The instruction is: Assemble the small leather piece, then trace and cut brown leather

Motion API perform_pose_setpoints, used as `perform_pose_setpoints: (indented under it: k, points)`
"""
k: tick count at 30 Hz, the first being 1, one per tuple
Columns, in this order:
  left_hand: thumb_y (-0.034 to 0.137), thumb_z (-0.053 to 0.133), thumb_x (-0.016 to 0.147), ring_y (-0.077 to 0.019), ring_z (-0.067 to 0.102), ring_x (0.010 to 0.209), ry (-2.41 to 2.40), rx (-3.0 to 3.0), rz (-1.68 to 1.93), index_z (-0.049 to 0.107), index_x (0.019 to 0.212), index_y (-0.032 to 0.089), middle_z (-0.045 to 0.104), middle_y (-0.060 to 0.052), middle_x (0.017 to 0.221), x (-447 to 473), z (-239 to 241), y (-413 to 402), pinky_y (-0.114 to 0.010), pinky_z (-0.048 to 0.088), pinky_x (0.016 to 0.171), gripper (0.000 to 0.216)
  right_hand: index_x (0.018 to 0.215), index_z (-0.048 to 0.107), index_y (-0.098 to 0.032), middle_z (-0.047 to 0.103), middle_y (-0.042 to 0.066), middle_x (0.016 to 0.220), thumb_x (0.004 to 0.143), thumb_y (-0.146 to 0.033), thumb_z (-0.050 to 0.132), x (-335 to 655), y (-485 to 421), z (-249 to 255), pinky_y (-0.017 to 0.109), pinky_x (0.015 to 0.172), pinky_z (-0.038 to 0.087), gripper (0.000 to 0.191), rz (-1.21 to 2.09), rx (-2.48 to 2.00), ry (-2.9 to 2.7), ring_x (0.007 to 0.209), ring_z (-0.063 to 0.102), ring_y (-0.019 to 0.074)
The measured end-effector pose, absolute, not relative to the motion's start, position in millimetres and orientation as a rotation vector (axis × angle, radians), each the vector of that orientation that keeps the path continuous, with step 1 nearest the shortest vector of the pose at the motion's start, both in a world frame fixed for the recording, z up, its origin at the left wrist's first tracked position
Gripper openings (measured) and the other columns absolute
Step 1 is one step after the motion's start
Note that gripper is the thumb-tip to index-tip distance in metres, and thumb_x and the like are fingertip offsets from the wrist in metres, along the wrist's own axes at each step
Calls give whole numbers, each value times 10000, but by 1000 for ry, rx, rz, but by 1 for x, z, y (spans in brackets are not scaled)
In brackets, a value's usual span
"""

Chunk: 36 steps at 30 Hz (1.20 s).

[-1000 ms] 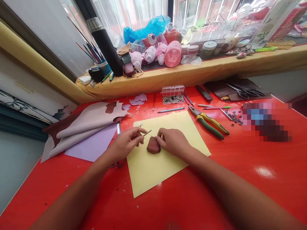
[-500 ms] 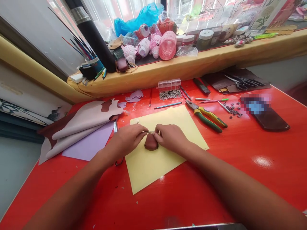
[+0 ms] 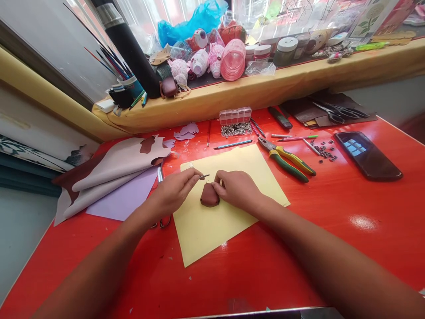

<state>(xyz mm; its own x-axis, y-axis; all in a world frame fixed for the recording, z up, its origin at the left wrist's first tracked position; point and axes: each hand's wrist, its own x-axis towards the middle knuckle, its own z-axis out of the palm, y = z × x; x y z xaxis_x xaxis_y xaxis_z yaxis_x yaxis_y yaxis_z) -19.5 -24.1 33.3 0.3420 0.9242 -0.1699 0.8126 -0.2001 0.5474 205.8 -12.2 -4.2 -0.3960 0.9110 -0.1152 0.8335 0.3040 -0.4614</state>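
Between the thumb and fingers of my left hand [image 3: 181, 186] is a thin metal rod [image 3: 204, 176], its tip pointing right, a little above the leather piece. My right hand [image 3: 237, 188] pinches the top right edge of a small dark brown leather piece [image 3: 210, 195], which looks like a little pouch with rounded lower corners. Small dark spots show at those lower corners. Under both hands lies a yellow sheet of paper [image 3: 212, 239]. Scissors, mostly hidden by my left hand and forearm, show a handle loop [image 3: 165, 220] beside the sheet.
Pliers [image 3: 288, 159], small dark rings [image 3: 327, 153] and a phone [image 3: 368, 156] lie right on the red table [image 3: 332, 252]. A clear box of metal fittings [image 3: 235, 126] stands behind the sheet. Folded leather [image 3: 116, 173] lies left. Black-handled scissors [image 3: 341, 113] rest at the back right.
My left hand has drawn the rod slightly up and left, away from my right fingers. A gap now shows between the hands. My right hand keeps its pinch on the leather.
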Motion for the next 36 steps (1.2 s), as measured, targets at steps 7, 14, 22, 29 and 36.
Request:
perform_pose_setpoints:
  k: [7,14,22,29,36]
  points:
    - [470,417,1073,-245,719,1054,1503,2156,197,711,1189,261,790,-35,1158,-20,34,-23,-337,514,841,379,1007,742,-240,812,28,905,1018,-368,577,206,-12,-7,304,610,304,209,698,-1600,-2361,778,706,215]
    - [367,414,1051,-268,738,1021,1509,2391,-1,758,1110,272,806,-50,1114,-8,34,-23,-340,512,792,362,973,744,-240,807,19,903,1011,-366,596,207,-12,-5,297,612,314,198,725,-1590,-2337,763,689,201]
    - [342,459,1030,-258,725,901,1477,2462,-58,771,1070,278,784,-59,954,-4,32,-20,-328,493,754,321,987,758,-240,810,22,917,1010,-365,602,208,-11,-6,296,623,333,201,742,-1586,-2328,786,700,206]
    - [311,462,1038,-243,712,852,1446,2553,-117,777,1108,276,779,-62,968,-4,30,-19,-323,474,734,324,1005,762,-242,809,23,916,1010,-367,601,207,-11,-5,302,624,333,205,727,-1586,-2341,794,700,211]
    - [260,450,1041,-239,707,835,1390,2629,-210,777,1156,275,771,-62,992,-5,32,-16,-323,433,667,347,1005,763,-241,809,27,922,1009,-367,600,208,-11,-4,296,625,331,207,745,-1580,-2333,796,702,211]
